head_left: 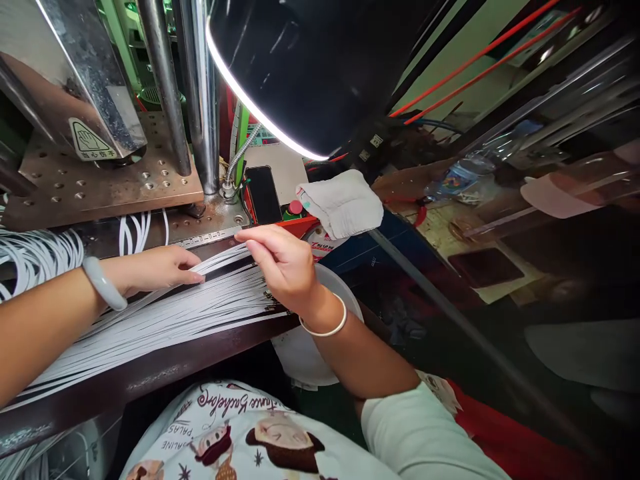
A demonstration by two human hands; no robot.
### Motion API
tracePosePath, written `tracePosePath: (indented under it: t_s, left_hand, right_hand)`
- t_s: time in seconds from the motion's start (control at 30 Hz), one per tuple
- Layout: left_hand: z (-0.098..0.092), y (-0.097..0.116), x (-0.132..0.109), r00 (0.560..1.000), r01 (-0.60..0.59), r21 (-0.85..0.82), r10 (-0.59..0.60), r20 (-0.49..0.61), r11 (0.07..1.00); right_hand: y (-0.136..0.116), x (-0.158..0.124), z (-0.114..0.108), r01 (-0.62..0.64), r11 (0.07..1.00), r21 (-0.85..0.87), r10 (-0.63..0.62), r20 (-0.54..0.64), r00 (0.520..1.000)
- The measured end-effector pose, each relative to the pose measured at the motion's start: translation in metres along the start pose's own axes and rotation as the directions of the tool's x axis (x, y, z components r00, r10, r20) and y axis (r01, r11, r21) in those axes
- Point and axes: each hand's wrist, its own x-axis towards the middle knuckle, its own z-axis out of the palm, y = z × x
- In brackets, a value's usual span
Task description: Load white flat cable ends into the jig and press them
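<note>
A fan of white cables (165, 317) lies across the dark bench edge (150, 373) in front of me. My left hand (155, 268), with a pale bangle on the wrist, rests flat on the cables, fingers stretched toward the right. My right hand (280, 263), with a thin bracelet on its wrist, is closed in a pinch on the ends of a few cables near the base of the press.
A metal press (100, 173) with steel columns (200, 93) stands behind the cables. A black lamp shade (310, 67) hangs overhead. A phone (263, 195), a red button (295, 207) and a white cloth (345, 203) lie beyond my right hand. A white bowl (300, 347) sits below it.
</note>
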Motion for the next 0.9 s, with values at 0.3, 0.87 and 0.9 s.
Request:
tracePosePath:
  t_s: [0.3,0.87,0.9]
  left_hand:
    - [-0.011,-0.025,-0.034,0.553,-0.37,0.613,0.696,-0.458,0.698]
    - [-0.014,-0.038,-0.026,0.599,-0.45,0.053,0.345,-0.722,0.892]
    - [-0.012,-0.042,-0.021,0.618,-0.431,0.065,0.347,-0.705,0.9]
  right_hand:
    - [0.024,0.011,0.052,0.204,0.914,-0.351,-0.013,0.476,0.879]
    - [0.051,0.019,0.067,-0.346,0.93,0.123,0.199,0.624,0.756]
    - [0.05,0.019,0.07,-0.41,0.896,0.17,0.241,0.589,0.771]
